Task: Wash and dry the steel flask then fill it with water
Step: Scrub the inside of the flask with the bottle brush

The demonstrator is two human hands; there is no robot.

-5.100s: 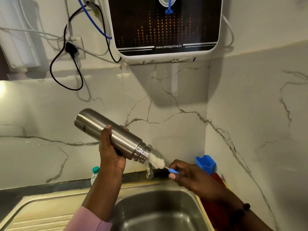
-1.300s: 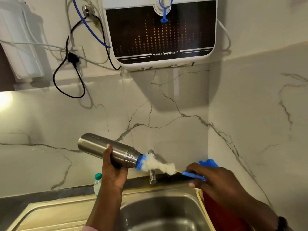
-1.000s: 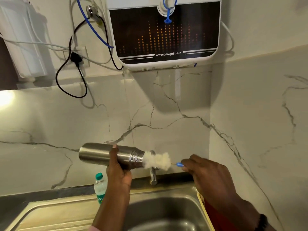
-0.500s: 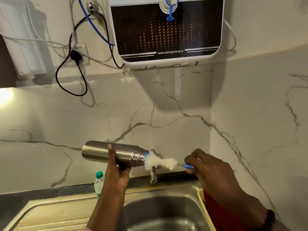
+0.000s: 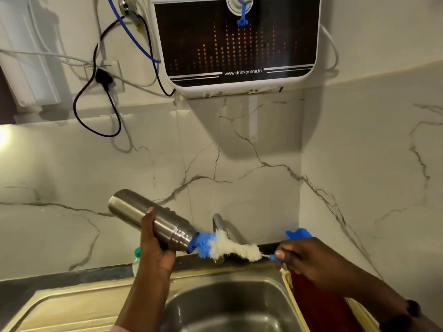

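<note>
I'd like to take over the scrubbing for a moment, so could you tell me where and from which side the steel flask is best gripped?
Grip the steel flask around its smooth mid-body, coming from below and the near side, as the left hand does now. It lies tilted, its mouth lower and pointing right, where the bottle brush enters, held by the right hand. The ribbed neck is best left free.

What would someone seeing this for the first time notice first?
The steel flask, tilted mouth-down over the sink, gripped by the left hand. At its mouth sits the blue-and-white bottle brush, whose handle the right hand pinches. Above, on the wall, hangs a black-fronted water purifier printed www.drinkprime.in.
</note>
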